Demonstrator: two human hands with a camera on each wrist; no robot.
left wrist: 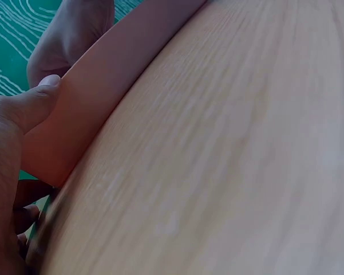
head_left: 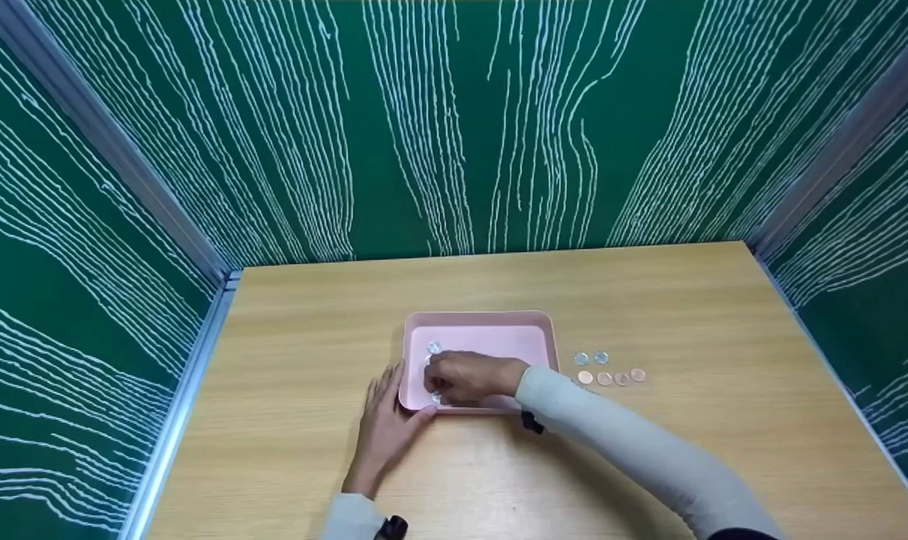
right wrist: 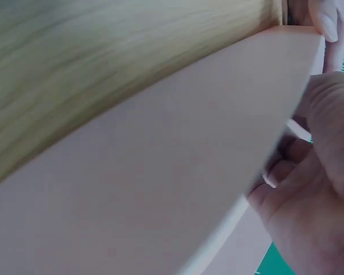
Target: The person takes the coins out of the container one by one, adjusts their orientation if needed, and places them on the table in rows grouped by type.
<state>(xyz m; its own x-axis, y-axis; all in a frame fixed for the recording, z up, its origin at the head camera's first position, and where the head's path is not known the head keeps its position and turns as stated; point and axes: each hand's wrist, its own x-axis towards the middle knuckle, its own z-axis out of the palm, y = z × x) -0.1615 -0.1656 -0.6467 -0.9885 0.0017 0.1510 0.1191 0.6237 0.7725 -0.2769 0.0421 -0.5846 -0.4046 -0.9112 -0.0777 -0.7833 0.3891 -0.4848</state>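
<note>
A shallow pink tray point(head_left: 491, 337) lies on the table. My left hand point(head_left: 386, 420) rests against its near left corner, the fingers fairly straight along the left wall and the thumb point(left wrist: 43, 103) at the front rim. Inside the tray, my right hand point(head_left: 468, 377) reaches down near the left wall with its fingers curled. A silvery coin point(head_left: 434, 347) lies just beyond this hand, and another shiny coin point(head_left: 436, 397) shows below the fingers. The right fingertips are mostly hidden, and I cannot tell whether they pinch a coin. In the right wrist view the tray wall point(right wrist: 160, 143) covers part of those fingers.
Right of the tray, two silvery coins point(head_left: 591, 358) lie side by side above a row of several copper-coloured coins point(head_left: 612, 378). The wooden table point(head_left: 311, 322) is enclosed by green panels point(head_left: 483, 150) with white wavy lines, set in metal posts.
</note>
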